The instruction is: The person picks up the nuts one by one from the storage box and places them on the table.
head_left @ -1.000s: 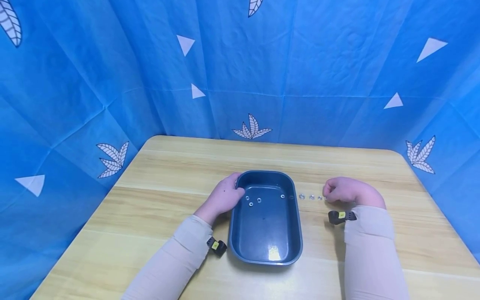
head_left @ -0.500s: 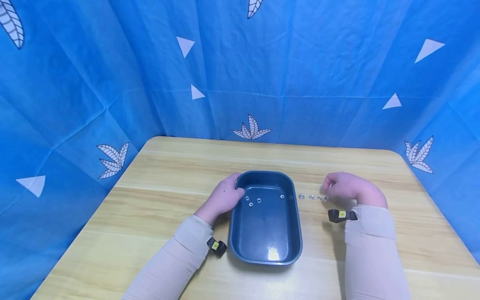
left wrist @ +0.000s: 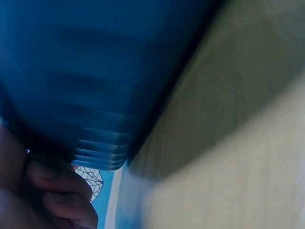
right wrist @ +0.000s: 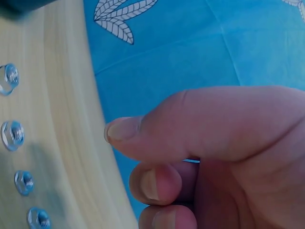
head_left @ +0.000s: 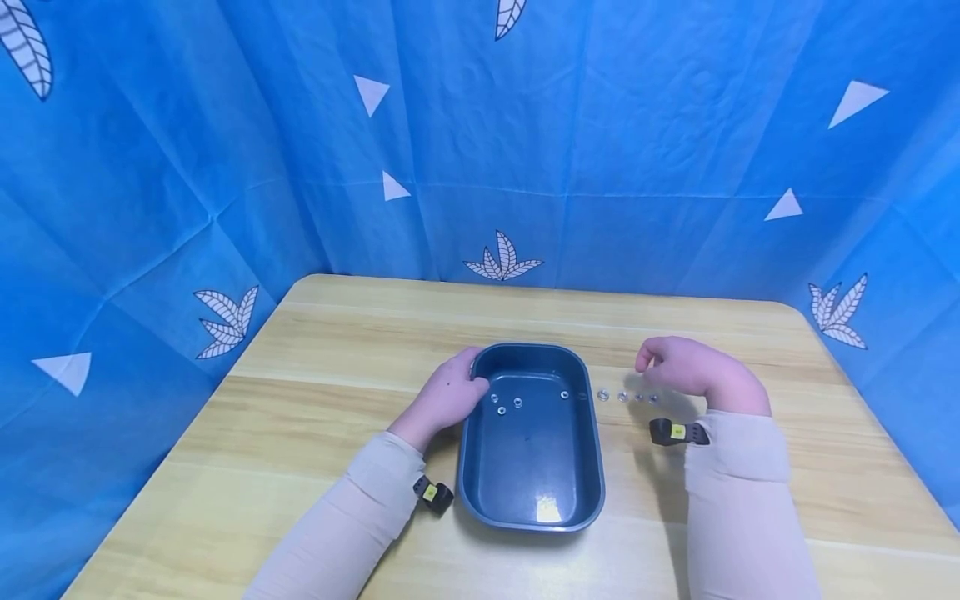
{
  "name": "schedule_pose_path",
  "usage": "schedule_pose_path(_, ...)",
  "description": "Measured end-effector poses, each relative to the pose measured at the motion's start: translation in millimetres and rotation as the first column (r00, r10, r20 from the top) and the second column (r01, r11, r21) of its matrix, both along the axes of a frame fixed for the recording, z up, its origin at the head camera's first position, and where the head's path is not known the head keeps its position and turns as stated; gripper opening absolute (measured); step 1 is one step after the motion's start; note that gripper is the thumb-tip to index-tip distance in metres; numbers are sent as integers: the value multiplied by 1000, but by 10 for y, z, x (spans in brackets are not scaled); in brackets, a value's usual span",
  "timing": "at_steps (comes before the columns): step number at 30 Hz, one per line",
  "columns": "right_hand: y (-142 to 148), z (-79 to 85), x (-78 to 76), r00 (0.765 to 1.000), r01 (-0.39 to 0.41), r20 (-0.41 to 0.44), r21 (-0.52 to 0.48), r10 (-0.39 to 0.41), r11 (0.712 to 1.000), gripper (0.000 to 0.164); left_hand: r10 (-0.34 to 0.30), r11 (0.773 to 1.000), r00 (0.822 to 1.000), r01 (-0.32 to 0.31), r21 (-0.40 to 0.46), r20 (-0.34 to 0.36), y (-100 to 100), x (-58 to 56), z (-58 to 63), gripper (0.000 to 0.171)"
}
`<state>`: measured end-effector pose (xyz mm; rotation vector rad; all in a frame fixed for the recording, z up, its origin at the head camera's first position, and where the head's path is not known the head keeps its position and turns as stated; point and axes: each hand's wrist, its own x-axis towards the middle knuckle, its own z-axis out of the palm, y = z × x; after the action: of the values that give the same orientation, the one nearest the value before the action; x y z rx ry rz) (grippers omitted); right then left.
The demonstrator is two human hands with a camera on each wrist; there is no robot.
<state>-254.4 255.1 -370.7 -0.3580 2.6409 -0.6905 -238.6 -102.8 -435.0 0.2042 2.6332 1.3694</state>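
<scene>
My left hand (head_left: 448, 389) grips the upper left rim of a dark blue plastic tray (head_left: 528, 467), thumb over the edge. In the left wrist view, its curled fingers (left wrist: 66, 202) show beside the tray's ribbed outer wall (left wrist: 100, 133). Several small metal nuts (head_left: 518, 402) lie inside the tray. To its right, several metal flange nuts (right wrist: 13, 135) form a row on the table. Above the right end of that row hovers my right hand (head_left: 686, 365). Its thumb is extended and the other visible fingers are loosely curled; I see nothing held, though the index fingertip is hidden in the right wrist view.
The wooden table (head_left: 360, 333) has rounded far corners. A blue patterned curtain (head_left: 480, 125) hangs behind it and along both sides. A black wrist camera is strapped to each forearm, the left one (head_left: 437, 497) close to the tray's left wall.
My right hand has lifted off the right end of the row and shifted slightly left, uncovering the last nut there. The left hand and tray have stayed put.
</scene>
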Motion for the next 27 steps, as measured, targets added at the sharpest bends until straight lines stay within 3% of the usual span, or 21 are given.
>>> schedule_pose_path(8, -93, 81, 29, 998, -31, -56, 15, 32, 999, 23, 1, 1000, 1000, -1, 1, -10, -7, -5, -12, 56)
schedule_pose_path(27, -334, 236, 102, 994, -49, -97, 58, 54, 997, 17, -3, 1000, 1000, 3, -8, -11, -8, -13, -27, 55)
